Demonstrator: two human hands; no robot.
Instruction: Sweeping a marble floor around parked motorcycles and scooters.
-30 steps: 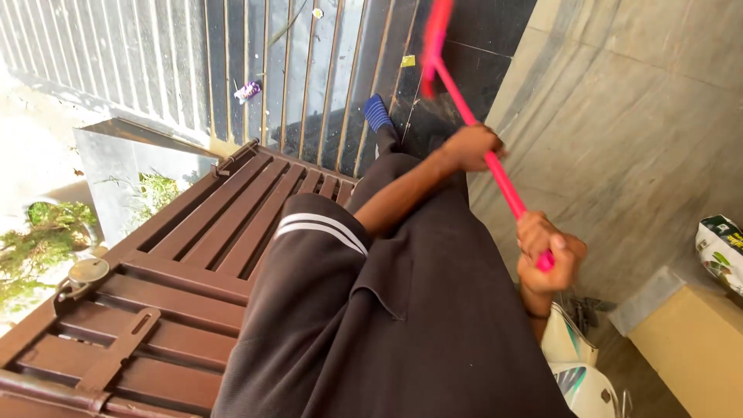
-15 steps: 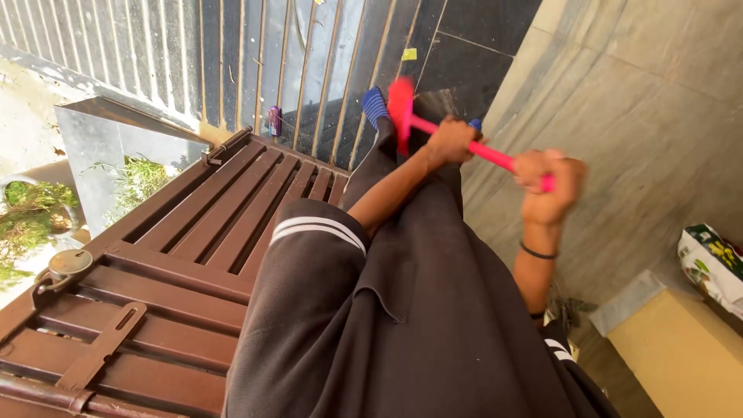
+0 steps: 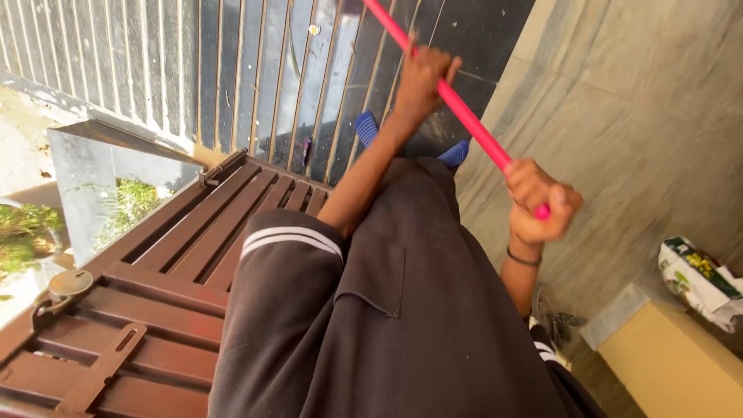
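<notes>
A long pink broom handle (image 3: 464,116) runs from the top middle of the head view down to the right. My left hand (image 3: 422,73) grips it further up, arm stretched forward. My right hand (image 3: 538,201) is closed around its near end, a dark band on that wrist. The broom's head is out of view past the top edge. Below the hands are my dark clothes and blue footwear (image 3: 368,128) on the dark tiled floor (image 3: 484,35).
A brown slatted metal gate (image 3: 193,248) with a latch stands at my left, a metal grille (image 3: 232,70) runs beyond it. A grey stone wall (image 3: 635,116) rises on the right. A yellow ledge (image 3: 673,364) and a printed bag (image 3: 696,279) sit at the lower right.
The handle swung from nearly level across my body to pointing far forward and up. My left hand moved forward with it, and the pink broom head left the view.
</notes>
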